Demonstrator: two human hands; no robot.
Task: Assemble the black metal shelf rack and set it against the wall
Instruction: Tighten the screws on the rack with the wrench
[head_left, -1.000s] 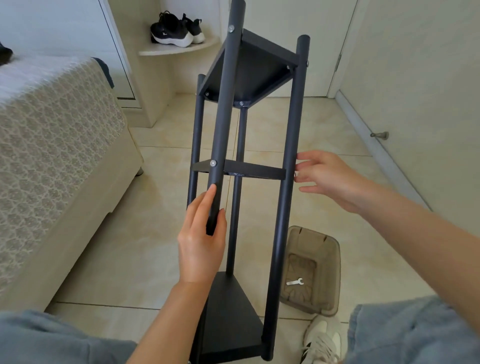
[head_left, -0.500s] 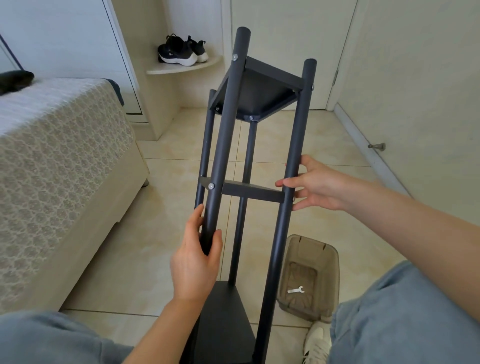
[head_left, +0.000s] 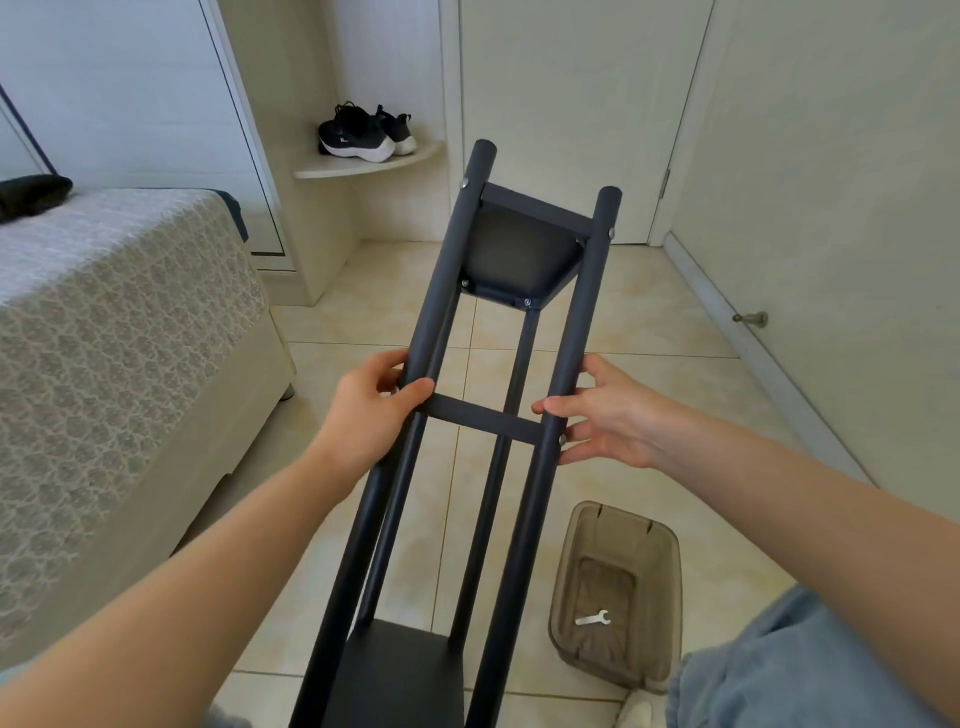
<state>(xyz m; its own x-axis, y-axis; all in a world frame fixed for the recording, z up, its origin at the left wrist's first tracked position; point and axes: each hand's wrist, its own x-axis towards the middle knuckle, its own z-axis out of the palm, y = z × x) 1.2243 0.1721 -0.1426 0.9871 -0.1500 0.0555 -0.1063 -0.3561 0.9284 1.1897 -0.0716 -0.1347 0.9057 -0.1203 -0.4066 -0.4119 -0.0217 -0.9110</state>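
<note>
The rack (head_left: 480, 418) fills the middle of the view. It is tilted, with its top end pointing away toward 12 o'clock and its lowest shelf running out of view at 6 o'clock. Whether its feet touch the floor (head_left: 649, 322) cannot be told. The underside of the top shelf faces the camera, with bolts showing at its corners.

The left hand (head_left: 371, 410) is clamped on the left front post at the middle shelf, thumb across the front and fingers behind. The right hand (head_left: 608, 415) holds the right front post at the same level, with the thumb on the front and the fingers spread round the back.

At 5 o'clock from the rack a clear brown bin (head_left: 665, 613) sits on the floor with a small wrench (head_left: 592, 618) lying in it. A knee in jeans (head_left: 805, 675) is just beside the bin.

A bed (head_left: 104, 338) lies at 9 o'clock. At 11 o'clock black shoes (head_left: 363, 132) stand on a corner shelf (head_left: 363, 166). A closed door (head_left: 571, 104) is at 12 o'clock, and a door stop (head_left: 750, 318) is at 2 o'clock, low on the wall.
</note>
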